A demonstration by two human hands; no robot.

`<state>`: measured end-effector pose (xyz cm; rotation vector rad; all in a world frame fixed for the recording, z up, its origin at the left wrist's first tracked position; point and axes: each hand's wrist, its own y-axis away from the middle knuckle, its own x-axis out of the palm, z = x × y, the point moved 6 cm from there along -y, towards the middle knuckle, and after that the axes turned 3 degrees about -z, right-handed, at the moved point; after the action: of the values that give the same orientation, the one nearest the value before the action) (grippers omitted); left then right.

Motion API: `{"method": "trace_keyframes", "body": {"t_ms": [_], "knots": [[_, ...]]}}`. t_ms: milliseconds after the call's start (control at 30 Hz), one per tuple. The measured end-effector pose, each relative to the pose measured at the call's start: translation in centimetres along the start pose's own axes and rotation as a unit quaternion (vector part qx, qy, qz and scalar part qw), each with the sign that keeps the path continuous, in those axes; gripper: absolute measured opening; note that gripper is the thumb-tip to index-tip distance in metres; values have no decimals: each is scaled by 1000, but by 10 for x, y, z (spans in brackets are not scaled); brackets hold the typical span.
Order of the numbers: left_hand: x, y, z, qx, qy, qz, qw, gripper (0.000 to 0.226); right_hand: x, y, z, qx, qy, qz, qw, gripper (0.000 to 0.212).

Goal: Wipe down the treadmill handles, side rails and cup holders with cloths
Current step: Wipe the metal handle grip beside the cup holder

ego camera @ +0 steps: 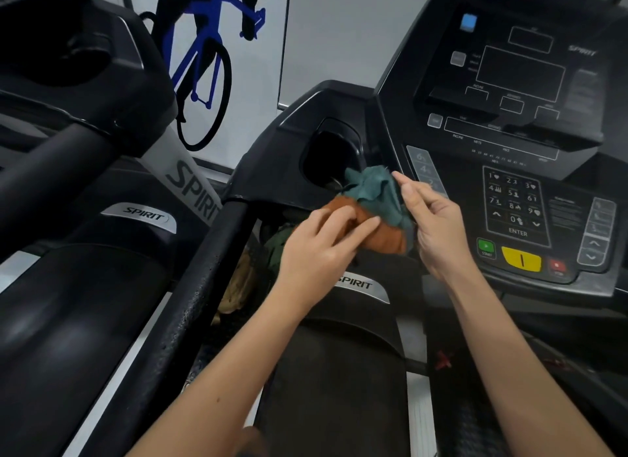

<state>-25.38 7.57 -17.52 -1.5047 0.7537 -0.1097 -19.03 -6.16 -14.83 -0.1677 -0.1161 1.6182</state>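
The left hand (316, 249) is laid over an orange cloth (380, 237), its fingers lightly bent across the top of the fabric and the cloth held up by it. The right hand (433, 225) is closed on a teal cloth (375, 191), whose edge is pinched between the thumb and the fingers. The two cloths are bunched together between the hands, the teal one above and slightly farther, the orange one below and nearer. Both are soft, crumpled and matte, with ragged folds. The upper tip of the teal cloth is seen at the near rim of the cup holder (331, 157), a deep, dark, rounded well set in smooth moulded black plastic just left of the console (509, 93). Whether the rim is touched cannot be told. From the near left corner of that plastic housing a black tubular handle (204, 286) is run toward the viewer, its surface rough and speckled. Under the left hand, a crumpled green cloth (277, 246) and a tan cloth (238, 286) are seen lying lower down beside the handle. To the right, a flat keypad (515, 205) with white numbers, a green start button (486, 247), a yellow tab (521, 259) and a red button (557, 266) are set in the console.
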Motion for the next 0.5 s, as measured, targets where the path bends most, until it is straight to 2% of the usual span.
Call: {"method": "trace_keyframes", "body": {"t_ms": [67,167,300,500], "knots": [[-12,15,11,-18,10,8,1000,25,0,0,-2,11,-8,3,1000,30],[-21,30,21,-42,18,24,999,34,-1,-1,-3,3,-11,11,1000,24],[-13,21,10,-14,3,10,1000,26,1,0,-1,-2,-22,10,1000,44],[6,-13,-14,4,-15,13,1000,26,0,2,2,-23,8,12,1000,63]]}}
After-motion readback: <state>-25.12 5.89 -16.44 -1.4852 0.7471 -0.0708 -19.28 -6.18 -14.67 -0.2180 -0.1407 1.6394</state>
